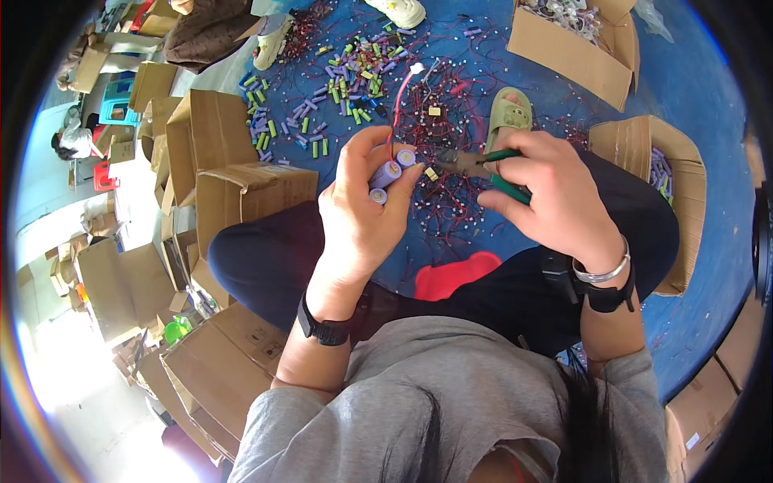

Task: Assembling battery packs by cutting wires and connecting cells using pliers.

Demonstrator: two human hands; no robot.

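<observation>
Head view: I see left hand (362, 211) pinching purple cells (386, 175), right hand (560, 197) curled round pliers (509, 190); stray tips could short terminals.

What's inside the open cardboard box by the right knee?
Purple cylinders, with a little green among them, show inside the box; its flap and the knee hide the rest.

Grey short-sleeved shirt (451, 362), dark trousers (266, 249), black straps (328, 331) on both wrists, silver bangle (602, 277)
</observation>
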